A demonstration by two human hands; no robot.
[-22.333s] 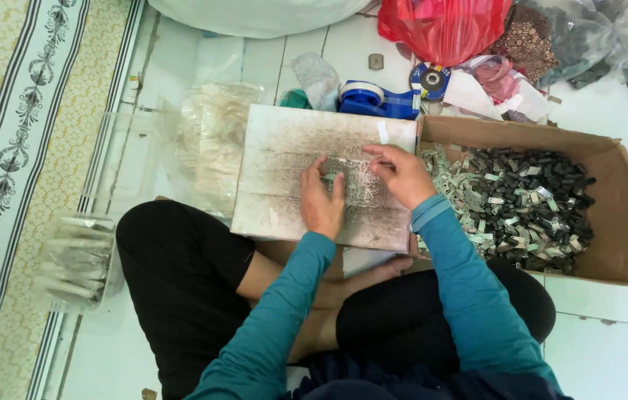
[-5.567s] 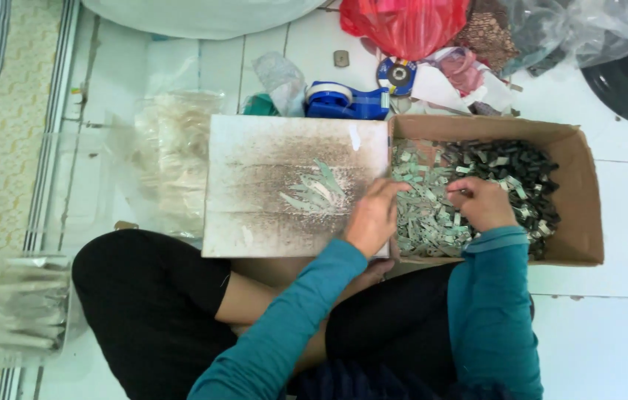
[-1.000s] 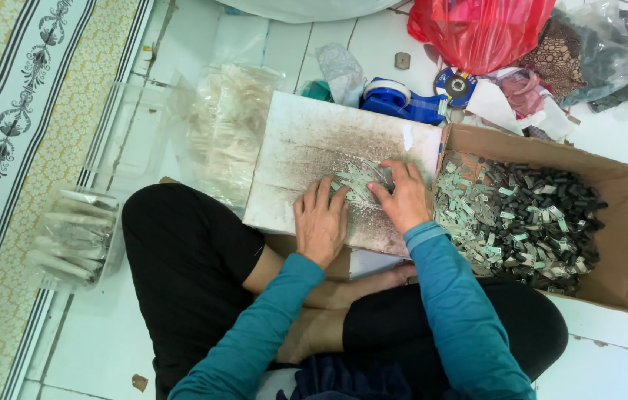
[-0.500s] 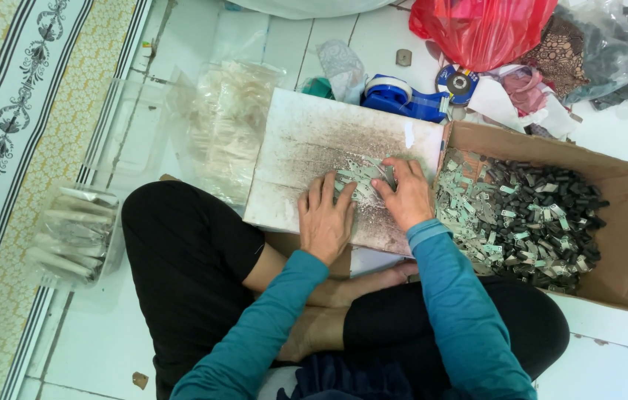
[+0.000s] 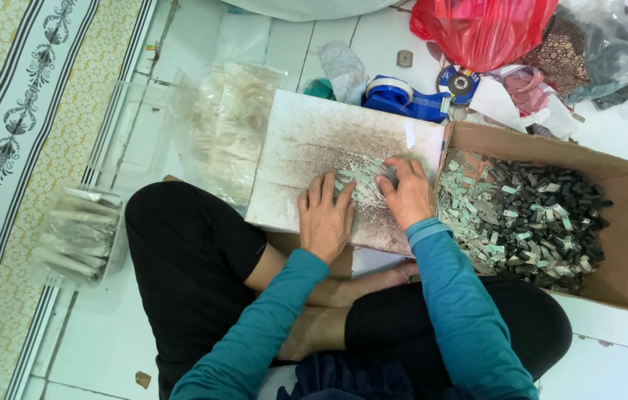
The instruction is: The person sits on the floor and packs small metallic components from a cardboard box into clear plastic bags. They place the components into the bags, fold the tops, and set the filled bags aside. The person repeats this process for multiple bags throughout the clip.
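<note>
A stained white board [image 5: 314,144] lies across my lap, its right edge against a cardboard box [image 5: 625,244]. A small heap of little pale green metal tags [image 5: 362,181] rests on the board. My left hand [image 5: 325,218] lies flat on the board, fingers spread, touching the heap's left side. My right hand [image 5: 406,192] presses on the heap from the right, fingers curled over the tags. The box holds many more pale tags and dark small parts [image 5: 543,211].
Clear plastic bags [image 5: 232,126] with pale pieces lie left of the board, and another bag [image 5: 77,233] sits by my left knee. A blue tape dispenser [image 5: 406,100], a red plastic bag [image 5: 484,30] and crumpled wrappings sit behind. A patterned mat [image 5: 10,133] runs along the left.
Both hands have stayed on the heap of tags on the board, shifting only slightly. Several seconds ago my right hand was in the box among the tags.
</note>
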